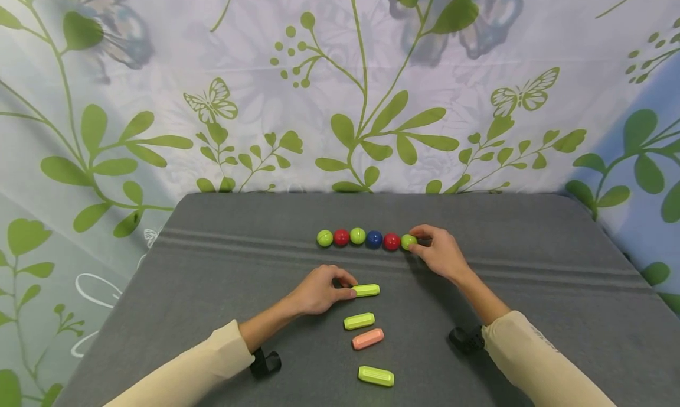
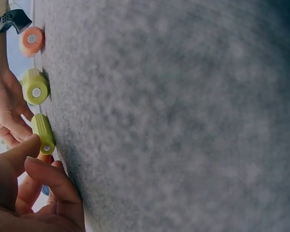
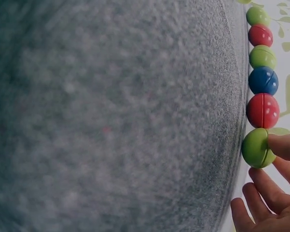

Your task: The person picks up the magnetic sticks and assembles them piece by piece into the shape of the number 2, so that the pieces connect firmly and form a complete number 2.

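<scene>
My left hand (image 1: pixel 320 290) pinches the left end of a short yellow-green stick (image 1: pixel 366 290) between thumb and fingers, low over the grey cloth. In the left wrist view, a silvery disc shows in the end of this yellow-green stick (image 2: pixel 43 133). Farther back, my right hand (image 1: pixel 440 253) has thumb and fingertips round a green ball (image 1: pixel 408 242) at the right end of a row. That green ball (image 3: pixel 256 149) has a groove round it and sits right beside a red ball (image 3: pixel 263 111).
Leftward the row continues with a blue ball (image 1: pixel 374 239), another red ball (image 1: pixel 342 237) and two green ones. Nearer me lie a yellow-green stick (image 1: pixel 359 321), an orange stick (image 1: pixel 368 339) and another yellow-green stick (image 1: pixel 376 375). A patterned curtain (image 1: pixel 297 100) hangs behind the table (image 1: pixel 212 277).
</scene>
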`<state>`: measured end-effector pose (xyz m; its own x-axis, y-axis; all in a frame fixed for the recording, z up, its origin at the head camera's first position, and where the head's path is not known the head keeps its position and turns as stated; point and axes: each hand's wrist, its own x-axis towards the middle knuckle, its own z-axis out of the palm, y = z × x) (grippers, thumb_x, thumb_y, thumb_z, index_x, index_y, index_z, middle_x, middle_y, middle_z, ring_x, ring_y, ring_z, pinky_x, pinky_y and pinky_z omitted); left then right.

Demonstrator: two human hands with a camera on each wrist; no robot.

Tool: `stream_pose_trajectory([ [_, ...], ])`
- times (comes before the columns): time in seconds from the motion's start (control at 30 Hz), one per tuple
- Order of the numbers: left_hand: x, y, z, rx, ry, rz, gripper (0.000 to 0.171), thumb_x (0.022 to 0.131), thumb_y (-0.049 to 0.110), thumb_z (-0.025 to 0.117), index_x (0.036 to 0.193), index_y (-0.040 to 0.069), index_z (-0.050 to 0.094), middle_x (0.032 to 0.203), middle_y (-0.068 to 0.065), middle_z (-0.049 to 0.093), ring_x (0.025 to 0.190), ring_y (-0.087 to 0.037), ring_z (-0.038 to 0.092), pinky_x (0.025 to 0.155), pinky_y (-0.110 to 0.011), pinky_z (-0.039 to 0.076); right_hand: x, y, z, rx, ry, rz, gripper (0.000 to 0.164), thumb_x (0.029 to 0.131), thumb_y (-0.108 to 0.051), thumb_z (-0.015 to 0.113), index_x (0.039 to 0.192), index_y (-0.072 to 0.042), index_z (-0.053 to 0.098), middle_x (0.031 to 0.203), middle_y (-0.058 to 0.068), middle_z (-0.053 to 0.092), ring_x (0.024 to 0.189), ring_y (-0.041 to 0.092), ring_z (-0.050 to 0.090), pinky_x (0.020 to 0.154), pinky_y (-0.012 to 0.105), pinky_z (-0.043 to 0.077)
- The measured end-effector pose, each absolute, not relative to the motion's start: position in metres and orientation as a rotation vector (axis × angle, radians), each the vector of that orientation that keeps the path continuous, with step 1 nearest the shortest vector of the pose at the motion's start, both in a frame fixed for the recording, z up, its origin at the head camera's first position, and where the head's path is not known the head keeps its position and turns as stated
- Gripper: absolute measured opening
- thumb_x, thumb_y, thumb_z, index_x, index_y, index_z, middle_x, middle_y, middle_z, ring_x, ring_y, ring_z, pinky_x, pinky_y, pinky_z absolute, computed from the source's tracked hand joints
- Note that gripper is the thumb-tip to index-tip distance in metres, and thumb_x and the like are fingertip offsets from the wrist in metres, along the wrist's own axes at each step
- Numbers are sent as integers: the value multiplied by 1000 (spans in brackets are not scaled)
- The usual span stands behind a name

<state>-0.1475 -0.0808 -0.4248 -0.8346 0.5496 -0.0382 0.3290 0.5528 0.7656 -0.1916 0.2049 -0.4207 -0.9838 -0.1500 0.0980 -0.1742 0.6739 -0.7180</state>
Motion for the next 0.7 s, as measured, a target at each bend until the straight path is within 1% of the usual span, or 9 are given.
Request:
stream_pose_trajectory([
  [0.27,-148,-82,-424,717,2496,1167,13,91,16,73,101,7,75,87,4,64,80,-10,55,71,-28,44,-193,204,-421,266,-2867,1205,30,93,-10,69,120,2,64,118,24,64,109,40,59,88,55,45],
  [0.33,-148,-82,-424,713,2488,1171,13,91,15,72,101,7,75,87,4,64,77,-9,54,69,-26,44,-193,203,-421,267,-2868,1206,30,94,-10,69,121,2,64,119,24,64,109,40,60,88,55,45],
  [0.53,-147,-85,-423,689,2442,1194,12,93,13,71,103,6,73,85,4,62,62,-7,53,57,-24,43,-193,202,-422,278,-2864,1214,30,94,-10,69,120,2,63,117,24,64,107,39,60,86,54,46],
  [0.7,-148,-83,-423,671,2425,1209,12,93,14,70,103,7,73,84,4,63,59,-7,55,56,-24,44,-193,204,-421,272,-2868,1196,30,94,-10,68,120,2,63,118,24,64,108,41,60,87,55,46],
])
